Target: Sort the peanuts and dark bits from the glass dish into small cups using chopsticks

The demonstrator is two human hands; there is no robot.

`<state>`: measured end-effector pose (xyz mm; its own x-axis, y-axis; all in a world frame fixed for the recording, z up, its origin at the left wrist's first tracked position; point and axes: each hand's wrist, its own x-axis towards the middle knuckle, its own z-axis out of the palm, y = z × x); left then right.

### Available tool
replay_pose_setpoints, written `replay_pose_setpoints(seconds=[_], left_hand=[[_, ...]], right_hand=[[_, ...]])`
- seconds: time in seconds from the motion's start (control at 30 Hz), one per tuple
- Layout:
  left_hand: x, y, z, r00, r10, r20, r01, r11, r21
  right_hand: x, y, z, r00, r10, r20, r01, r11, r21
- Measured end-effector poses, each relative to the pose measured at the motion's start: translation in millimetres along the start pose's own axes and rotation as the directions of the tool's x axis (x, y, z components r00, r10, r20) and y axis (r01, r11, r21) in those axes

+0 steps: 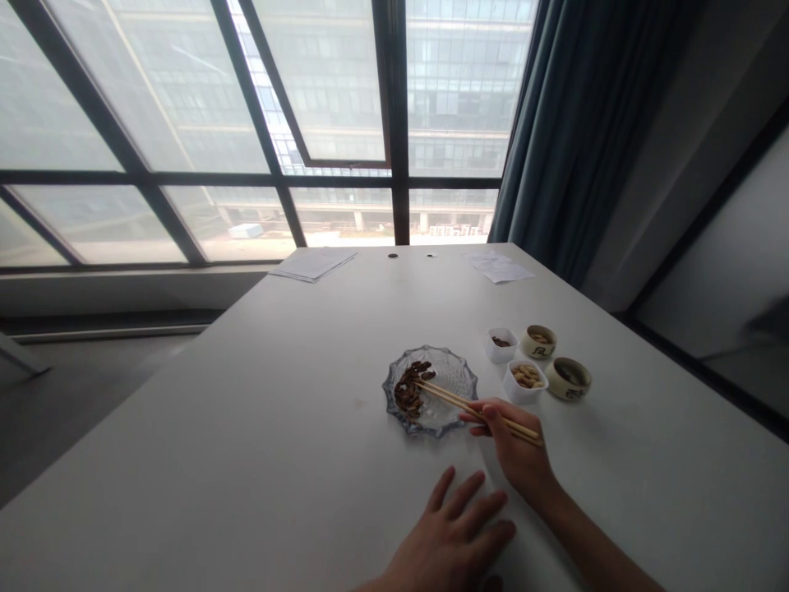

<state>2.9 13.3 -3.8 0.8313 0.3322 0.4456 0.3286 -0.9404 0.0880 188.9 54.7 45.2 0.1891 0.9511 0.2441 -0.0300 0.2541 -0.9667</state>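
A pair of wooden chopsticks (445, 396) is gripped in my right hand (514, 444), which is above the right rim of a scalloped glass plate (453, 370). Their tips reach into small dark brown pieces (408, 393), perhaps seeds, heaped along the plate's left side; whether a piece is pinched between the tips I cannot tell. My left hand (453, 526) lies on the table with fingers spread, nearer to me than the plate, and holds nothing. To the plate's right stand a white cup (500, 345) with a few dark pieces and another white cup (525, 381) with pale nuts.
Two cream ceramic bowls (567, 379) with dark markings stand right of the white cups. Paper stacks (314, 264) and loose sheets (499, 266) lie at the far end of the white table (246, 427). Beyond are windows and a dark curtain (555, 164).
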Motion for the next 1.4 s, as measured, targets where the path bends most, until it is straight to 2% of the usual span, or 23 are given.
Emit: replay_pose_setpoints(seconds=[0.27, 0.7, 0.83, 0.97, 1.07, 1.2, 1.4], left_hand=[[0.4, 0.0, -0.7, 1.0, 0.001, 0.018, -0.001, 1.0, -0.001], [0.1, 0.8, -2.3, 0.997, -0.023, 0.076, 0.028, 0.997, -0.066], [0.5, 2.1, -4.4, 0.993, -0.035, 0.111, 0.047, 0.993, -0.104], [0.7, 4.3, -4.3, 0.986, -0.052, 0.156, 0.072, 0.99, -0.124], [0.6, 4.6, -2.6, 0.979, -0.063, 0.192, 0.089, 0.988, -0.127], [0.3, 4.4, -2.0, 0.972, -0.056, 0.226, 0.088, 0.987, -0.132], [1.5, 5.4, -6.2, 0.981, -0.061, 0.187, 0.081, 0.991, -0.104]], right_hand=[[-0.5, -0.9, 2.4, 0.998, 0.017, -0.064, -0.015, 0.999, 0.029], [5.7, -11.6, -5.4, 0.975, -0.029, -0.22, 0.045, 0.996, 0.071], [16.2, -23.9, -29.1, 0.934, -0.062, -0.352, 0.086, 0.995, 0.054], [29.3, -34.2, -60.9, 0.839, -0.129, -0.528, 0.163, 0.987, 0.018], [35.6, -38.3, -76.0, 0.781, -0.173, -0.6, 0.182, 0.982, -0.046], [37.0, -39.3, -80.0, 0.772, -0.206, -0.602, 0.179, 0.978, -0.105], [34.0, -40.4, -77.1, 0.764, -0.237, -0.6, 0.19, 0.971, -0.143]])
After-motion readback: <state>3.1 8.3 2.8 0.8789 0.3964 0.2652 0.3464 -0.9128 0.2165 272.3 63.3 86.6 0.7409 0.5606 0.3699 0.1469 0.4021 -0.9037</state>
